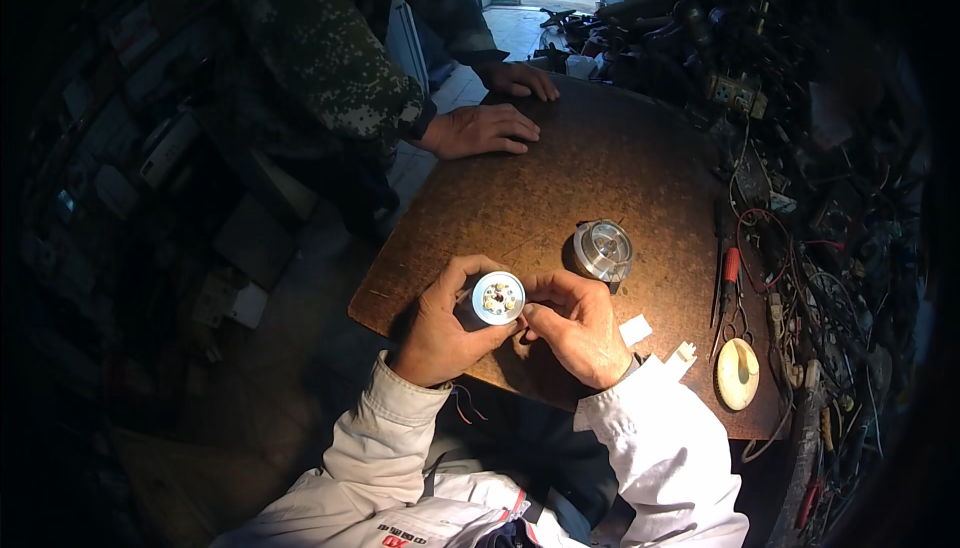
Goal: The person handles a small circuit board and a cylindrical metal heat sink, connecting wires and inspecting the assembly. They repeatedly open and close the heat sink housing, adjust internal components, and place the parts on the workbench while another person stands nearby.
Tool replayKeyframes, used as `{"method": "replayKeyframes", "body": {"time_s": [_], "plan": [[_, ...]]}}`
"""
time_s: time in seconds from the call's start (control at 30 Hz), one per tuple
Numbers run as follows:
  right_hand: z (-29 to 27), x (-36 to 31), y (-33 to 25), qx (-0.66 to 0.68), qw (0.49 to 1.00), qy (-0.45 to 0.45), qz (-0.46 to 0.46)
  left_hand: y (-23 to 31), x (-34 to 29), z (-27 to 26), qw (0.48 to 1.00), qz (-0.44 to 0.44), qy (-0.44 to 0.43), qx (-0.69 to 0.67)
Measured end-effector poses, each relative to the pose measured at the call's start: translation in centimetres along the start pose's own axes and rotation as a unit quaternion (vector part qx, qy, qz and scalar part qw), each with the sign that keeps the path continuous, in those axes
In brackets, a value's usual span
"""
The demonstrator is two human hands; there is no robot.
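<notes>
A small round LED lamp head (498, 298) with a pale blue-white rim and several yellowish LEDs on its face is held up over the table's near edge. My left hand (436, 336) wraps round its left side, thumb below and index finger above. At its lower right rim, my right hand (580, 336) is closed, thumb and fingers pinched against the lamp head; whether they also grip a wire there is hidden. Thin wires (468, 406) hang below my left hand. Just beyond my right hand lies a round metal housing with a clear lens (603, 250).
On the worn brown table (590, 168) rest a white paper scrap (634, 329), a white connector (682, 356), a red-handled screwdriver (731, 265), scissors (738, 328) and a cream oval piece (737, 375). Tangled cables (830, 318) crowd the right. Across the table are another person's hands (485, 132).
</notes>
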State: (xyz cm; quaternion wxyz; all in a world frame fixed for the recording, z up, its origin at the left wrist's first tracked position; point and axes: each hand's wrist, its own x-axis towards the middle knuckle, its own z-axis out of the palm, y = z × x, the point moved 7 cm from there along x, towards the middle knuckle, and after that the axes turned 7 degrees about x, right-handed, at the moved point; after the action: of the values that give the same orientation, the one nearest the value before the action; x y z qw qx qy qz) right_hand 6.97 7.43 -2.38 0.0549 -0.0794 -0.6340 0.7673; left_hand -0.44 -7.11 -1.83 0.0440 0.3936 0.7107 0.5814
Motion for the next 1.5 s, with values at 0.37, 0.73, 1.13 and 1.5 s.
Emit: {"method": "replayKeyframes", "body": {"time_s": [0.37,0.73,1.13,1.5], "plan": [[-0.1,0.1,0.2,0.0,1.0,0.001,-0.013,-0.1,-0.2,-0.1,1.0,-0.012,0.007,0.023],[-0.3,0.3,0.8,-0.023,1.0,0.001,-0.005,0.5,0.1,-0.4,0.995,0.009,0.022,0.097],[-0.4,0.2,0.6,-0.037,0.999,0.004,-0.017,0.8,0.1,-0.3,0.993,0.022,0.026,0.11],[-0.3,0.2,0.9,-0.019,1.0,0.001,-0.01,1.1,0.1,-0.4,0.993,-0.002,0.02,0.115]]}}
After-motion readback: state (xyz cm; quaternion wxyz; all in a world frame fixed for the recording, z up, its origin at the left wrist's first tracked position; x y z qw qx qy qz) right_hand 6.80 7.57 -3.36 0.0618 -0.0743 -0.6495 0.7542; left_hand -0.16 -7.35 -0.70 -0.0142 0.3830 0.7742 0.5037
